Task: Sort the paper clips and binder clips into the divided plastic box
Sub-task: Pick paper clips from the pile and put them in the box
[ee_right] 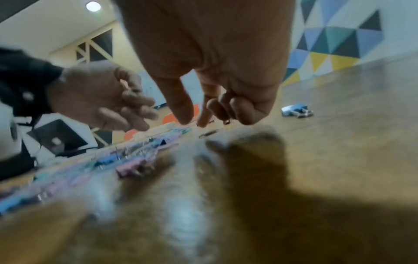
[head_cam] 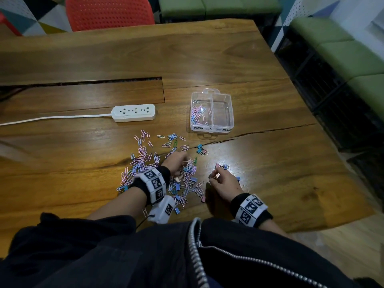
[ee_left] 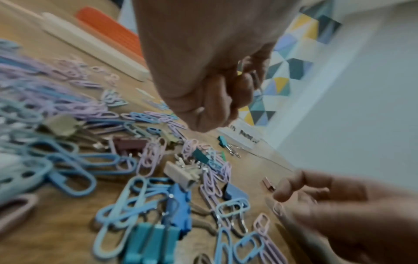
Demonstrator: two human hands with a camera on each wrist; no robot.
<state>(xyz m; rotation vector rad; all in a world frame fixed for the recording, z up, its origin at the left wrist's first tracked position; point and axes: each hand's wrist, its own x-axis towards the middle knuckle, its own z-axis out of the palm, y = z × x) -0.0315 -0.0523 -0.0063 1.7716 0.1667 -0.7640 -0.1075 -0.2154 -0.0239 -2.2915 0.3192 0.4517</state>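
Observation:
A loose pile of pastel paper clips (head_cam: pixel 145 163) mixed with small binder clips (head_cam: pixel 200 149) lies on the wooden table (head_cam: pixel 270 183). My left hand (head_cam: pixel 179 163) hovers over the pile's right part. Its fingers (ee_left: pixel 239 84) are curled around thin clips. My right hand (head_cam: pixel 216 177) is just right of the pile, low over the table. Thumb and index point down and a small pink clip (ee_left: pixel 277 209) shows at their tips. The clear divided box (head_cam: pixel 231 113) stands beyond, with paper clips in its left compartment. A blue binder clip (ee_right: pixel 296 109) lies apart to the right.
A white power strip (head_cam: pixel 134 112) with its cord lies left of the box. A red chair (head_cam: pixel 110 12) stands at the table's far side. A crack runs across the tabletop below the box. The table's right edge drops toward green benches (head_cam: pixel 353 59).

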